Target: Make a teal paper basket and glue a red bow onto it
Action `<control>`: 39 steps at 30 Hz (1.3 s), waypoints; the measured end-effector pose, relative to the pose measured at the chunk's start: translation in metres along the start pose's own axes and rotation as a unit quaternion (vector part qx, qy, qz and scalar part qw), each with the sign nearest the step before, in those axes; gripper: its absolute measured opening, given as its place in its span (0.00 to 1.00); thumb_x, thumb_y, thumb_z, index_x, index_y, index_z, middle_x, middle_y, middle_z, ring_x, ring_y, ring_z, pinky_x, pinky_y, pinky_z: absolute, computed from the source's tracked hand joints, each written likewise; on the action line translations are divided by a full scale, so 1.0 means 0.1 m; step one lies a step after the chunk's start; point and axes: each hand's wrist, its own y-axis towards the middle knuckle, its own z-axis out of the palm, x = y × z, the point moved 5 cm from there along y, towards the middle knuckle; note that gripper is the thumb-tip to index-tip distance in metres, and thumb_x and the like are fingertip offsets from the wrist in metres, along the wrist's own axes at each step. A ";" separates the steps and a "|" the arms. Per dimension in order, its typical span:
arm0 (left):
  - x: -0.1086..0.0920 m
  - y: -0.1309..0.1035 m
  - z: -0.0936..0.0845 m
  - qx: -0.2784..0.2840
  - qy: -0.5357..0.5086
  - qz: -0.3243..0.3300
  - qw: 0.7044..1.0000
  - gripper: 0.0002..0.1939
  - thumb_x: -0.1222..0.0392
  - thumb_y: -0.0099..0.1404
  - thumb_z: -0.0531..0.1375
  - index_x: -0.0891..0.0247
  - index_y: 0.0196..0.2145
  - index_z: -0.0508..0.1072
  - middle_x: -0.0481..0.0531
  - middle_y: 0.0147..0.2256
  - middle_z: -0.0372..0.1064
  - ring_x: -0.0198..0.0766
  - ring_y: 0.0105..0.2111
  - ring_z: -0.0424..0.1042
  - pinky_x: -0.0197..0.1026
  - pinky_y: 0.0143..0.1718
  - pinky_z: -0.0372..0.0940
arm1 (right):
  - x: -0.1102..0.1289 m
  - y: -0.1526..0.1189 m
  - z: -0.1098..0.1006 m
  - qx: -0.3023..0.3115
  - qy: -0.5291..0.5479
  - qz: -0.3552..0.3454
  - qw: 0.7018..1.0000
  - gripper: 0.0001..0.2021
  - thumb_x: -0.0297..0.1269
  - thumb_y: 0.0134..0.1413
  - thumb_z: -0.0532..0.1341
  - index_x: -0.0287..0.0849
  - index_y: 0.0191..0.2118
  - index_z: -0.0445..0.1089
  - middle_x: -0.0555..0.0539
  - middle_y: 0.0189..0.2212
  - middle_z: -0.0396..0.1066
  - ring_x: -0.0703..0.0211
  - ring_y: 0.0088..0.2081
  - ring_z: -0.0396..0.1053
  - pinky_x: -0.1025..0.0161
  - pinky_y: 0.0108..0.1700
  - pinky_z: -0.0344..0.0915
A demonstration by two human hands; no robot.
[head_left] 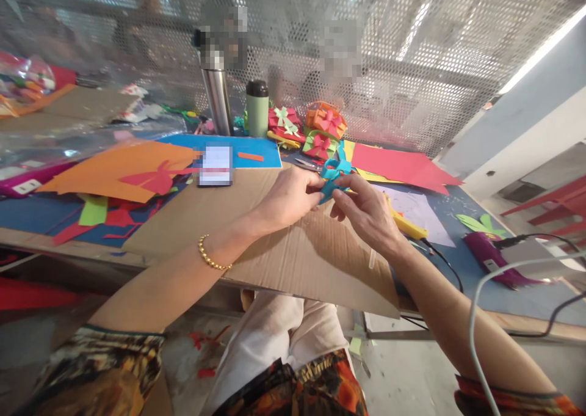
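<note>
Between my two hands is a blue paper bow [336, 169] with looped strips, raised above a brown cardboard sheet [256, 251]. My left hand [293, 196] pinches its left side between thumb and fingers. On the other side, the fingers and thumb of my right hand [368, 211] are closed on the bow too. Part of the bow is hidden behind my fingers. Just right of my right hand lies a yellow glue gun [407, 220] with a black cord.
Behind are finished paper pieces with bows [325, 129], a green bottle [257, 107] and a steel flask [217, 98]. Orange paper [114, 168] and a phone [215, 167] lie left. Red paper [403, 164], a purple power strip [494, 257] and a loose cable [473, 318] are right.
</note>
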 end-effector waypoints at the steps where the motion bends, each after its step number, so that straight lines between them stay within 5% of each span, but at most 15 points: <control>1: 0.00 0.00 0.00 0.000 0.005 0.004 1.000 0.11 0.69 0.65 0.63 0.66 0.25 0.80 0.48 0.22 0.74 0.34 0.24 0.71 0.37 0.28 0.60 | 0.00 0.00 0.00 -0.002 0.003 -0.004 1.000 0.25 0.66 0.63 0.63 0.46 0.44 0.68 0.54 0.25 0.71 0.62 0.24 0.73 0.63 0.27 0.69; 7: -0.06 -0.03 -0.03 -0.013 0.096 0.034 0.995 0.17 0.69 0.67 0.64 0.64 0.20 0.74 0.44 0.18 0.65 0.32 0.22 0.63 0.39 0.27 0.53 | -0.03 0.02 0.02 -0.007 0.020 -0.010 1.000 0.26 0.67 0.61 0.65 0.45 0.40 0.70 0.54 0.25 0.69 0.65 0.22 0.70 0.65 0.24 0.66; 15: -0.08 -0.03 0.00 0.015 0.194 0.078 0.978 0.17 0.69 0.68 0.64 0.64 0.21 0.74 0.51 0.23 0.72 0.36 0.26 0.68 0.40 0.31 0.56 | -0.09 0.01 0.03 -0.013 0.041 0.003 0.999 0.25 0.65 0.59 0.68 0.45 0.38 0.71 0.55 0.27 0.68 0.66 0.22 0.69 0.65 0.23 0.65; 28: -0.09 -0.02 -0.03 0.007 0.095 0.060 0.994 0.21 0.66 0.68 0.62 0.62 0.17 0.69 0.46 0.17 0.65 0.33 0.22 0.62 0.40 0.29 0.55 | -0.03 0.02 0.01 -0.024 0.017 0.018 0.999 0.31 0.74 0.55 0.64 0.49 0.39 0.63 0.55 0.27 0.70 0.65 0.21 0.68 0.64 0.24 0.67; 39: -0.02 -0.01 -0.01 0.003 0.076 0.047 0.996 0.21 0.65 0.69 0.62 0.62 0.17 0.70 0.48 0.19 0.71 0.34 0.22 0.67 0.40 0.28 0.55 | -0.06 0.02 0.01 -0.011 0.007 0.004 1.000 0.29 0.72 0.59 0.62 0.49 0.39 0.60 0.55 0.28 0.70 0.67 0.21 0.68 0.64 0.26 0.66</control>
